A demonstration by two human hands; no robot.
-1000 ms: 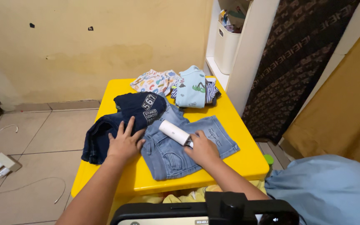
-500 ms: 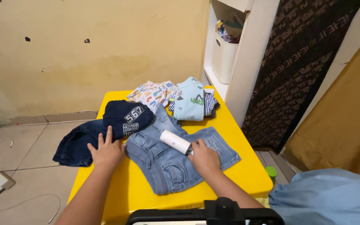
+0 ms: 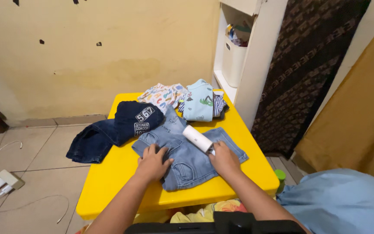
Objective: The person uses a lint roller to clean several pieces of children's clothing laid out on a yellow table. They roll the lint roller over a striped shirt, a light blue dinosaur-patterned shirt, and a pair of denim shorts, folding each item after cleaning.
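Light blue denim shorts (image 3: 191, 162) lie spread on a yellow table (image 3: 117, 182). My left hand (image 3: 153, 162) presses flat on the shorts' left part, fingers apart. My right hand (image 3: 225, 159) grips the handle of a white lint roller (image 3: 198, 138), whose roll rests on the denim near the waistband. A dark navy garment (image 3: 109, 130) with a printed patch hangs half off the table's left edge.
Folded children's clothes (image 3: 182, 97) sit at the table's far end. A white shelf (image 3: 243, 47) with a bin stands behind on the right. A charger and cables (image 3: 1, 180) lie on the tiled floor at left. Blue cloth (image 3: 338, 199) is at lower right.
My left hand left the dark navy garment, which now lies pushed leftward off the edge, and moved onto the denim shorts. The roller stays on the shorts in my right hand.
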